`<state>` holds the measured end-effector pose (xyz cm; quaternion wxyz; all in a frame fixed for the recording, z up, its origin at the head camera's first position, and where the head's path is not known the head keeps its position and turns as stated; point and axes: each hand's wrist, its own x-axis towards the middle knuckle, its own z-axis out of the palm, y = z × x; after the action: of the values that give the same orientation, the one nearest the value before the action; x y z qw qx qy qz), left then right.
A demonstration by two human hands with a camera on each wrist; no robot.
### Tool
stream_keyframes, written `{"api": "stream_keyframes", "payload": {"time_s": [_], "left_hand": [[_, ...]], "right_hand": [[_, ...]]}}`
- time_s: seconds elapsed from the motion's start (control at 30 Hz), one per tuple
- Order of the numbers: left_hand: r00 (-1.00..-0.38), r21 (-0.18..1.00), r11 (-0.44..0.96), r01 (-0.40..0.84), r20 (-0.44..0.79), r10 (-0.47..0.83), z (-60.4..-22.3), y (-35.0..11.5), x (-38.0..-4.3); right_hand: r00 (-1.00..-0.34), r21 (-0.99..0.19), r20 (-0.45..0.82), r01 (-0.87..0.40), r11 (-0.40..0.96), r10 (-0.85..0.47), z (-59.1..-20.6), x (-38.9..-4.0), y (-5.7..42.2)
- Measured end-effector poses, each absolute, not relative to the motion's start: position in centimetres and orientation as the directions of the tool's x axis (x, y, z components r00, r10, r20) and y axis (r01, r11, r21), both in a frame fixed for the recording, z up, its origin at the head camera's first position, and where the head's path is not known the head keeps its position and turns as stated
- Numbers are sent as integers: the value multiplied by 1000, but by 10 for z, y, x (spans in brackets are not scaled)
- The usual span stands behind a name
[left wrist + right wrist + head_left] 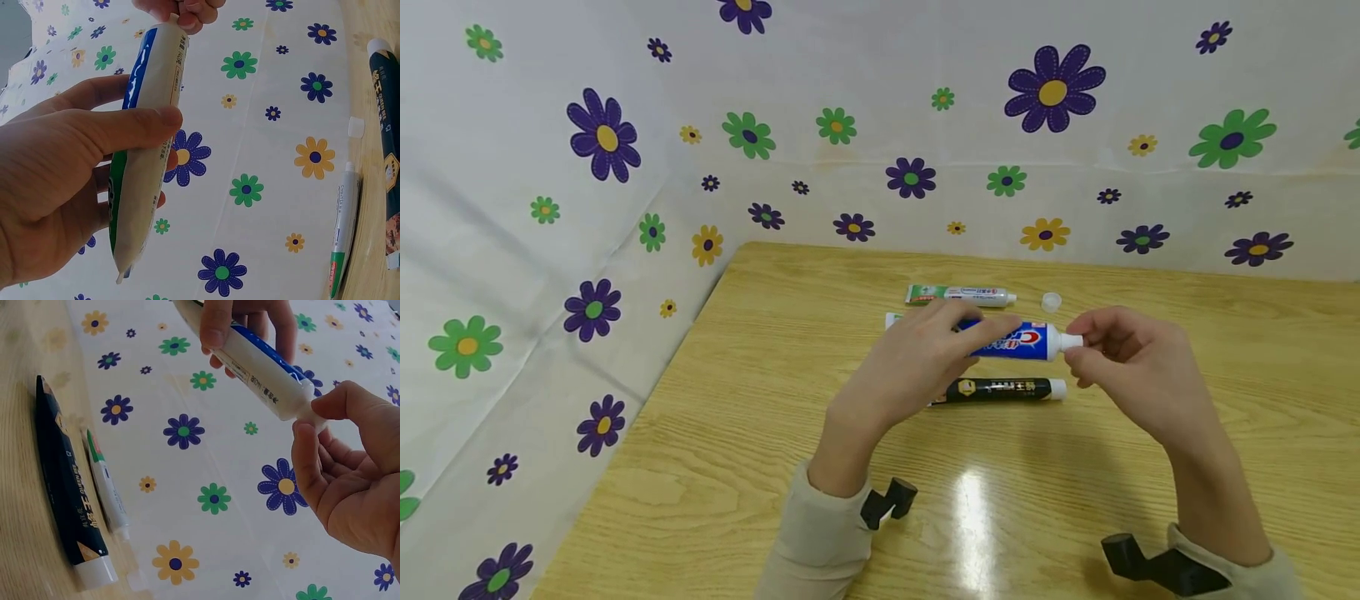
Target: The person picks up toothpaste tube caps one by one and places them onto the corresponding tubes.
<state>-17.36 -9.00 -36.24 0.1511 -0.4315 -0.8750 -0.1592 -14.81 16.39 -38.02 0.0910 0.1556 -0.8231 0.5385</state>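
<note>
A blue-and-white toothpaste tube [1033, 343] is held level above the table by my left hand [910, 358]. In the left wrist view, the left thumb [140, 128] lies across the tube's white back, with the fingers wrapped behind it. My right hand [1142, 367] pinches the tube's white cap [1072, 342] between thumb and forefinger. Below the held tube in the head view lies a black toothpaste tube [1007, 389] with a white cap. Beyond it lies a smaller green-and-white tube [977, 296] with its narrow nozzle bare. A loose white cap [1051, 302] sits beside that nozzle.
All of this is over a light wood-grain table [715, 450]. A white cloth [880, 83] printed with flowers hangs behind the table and along its left side. Each sleeve cuff carries a black wrist mount [1165, 567].
</note>
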Motion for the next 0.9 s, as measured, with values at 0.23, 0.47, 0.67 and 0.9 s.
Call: {"api": "stream_keyframes", "payload": {"time_s": [0.23, 0.47, 0.67, 0.9], "left_hand": [[-595, 162, 585, 794, 401, 696, -361, -94, -174], [-616, 218, 581, 784, 387, 686, -361, -97, -174], [-650, 340, 557, 758, 331, 684, -368, -101, -182], [-722, 499, 579, 645, 150, 676, -375, -104, -189]], "right_hand": [[-881, -825, 405, -467, 318, -244, -381, -148, 162], [-811, -761, 529, -584, 283, -250, -382, -147, 158], [-722, -638, 656, -686, 350, -219, -384, -147, 148], [-662, -518, 696, -730, 445, -276, -385, -148, 143]]}}
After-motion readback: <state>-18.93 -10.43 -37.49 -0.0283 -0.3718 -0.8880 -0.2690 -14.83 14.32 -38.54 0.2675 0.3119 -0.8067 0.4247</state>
